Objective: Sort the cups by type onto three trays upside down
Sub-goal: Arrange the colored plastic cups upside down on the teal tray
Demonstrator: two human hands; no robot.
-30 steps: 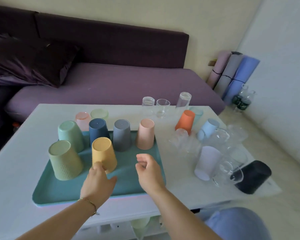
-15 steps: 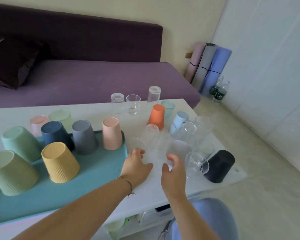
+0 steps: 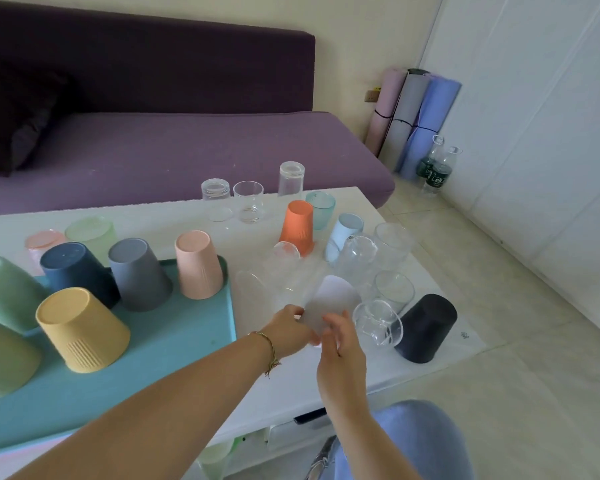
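Observation:
A teal tray [image 3: 174, 344] on the left carries several opaque cups upside down, among them a yellow cup [image 3: 80, 327], a grey cup [image 3: 137, 271] and a pink cup [image 3: 196, 263]. To its right, both hands meet at a frosted white cup [image 3: 331, 299] that stands upside down and tilted. My left hand [image 3: 288, 329] grips its lower left edge. My right hand [image 3: 340, 341] touches its lower right edge with fingers curled on it. Around it stand clear glasses, a glass mug [image 3: 378, 322], a black cup [image 3: 426, 327], an orange cup [image 3: 298, 226] and a light blue cup [image 3: 343, 233].
Three clear glasses [image 3: 248, 200] line the white table's far edge [image 3: 153, 209]. Pale pink and green translucent cups [image 3: 90, 232] stand behind the teal tray. A purple sofa [image 3: 187, 150] lies beyond. Rolled mats [image 3: 413, 123] and bottles [image 3: 437, 168] stand at the right wall.
Both hands have moved right from the teal tray, past the table's bare middle, onto the frosted white cup. My view has swung right with them.

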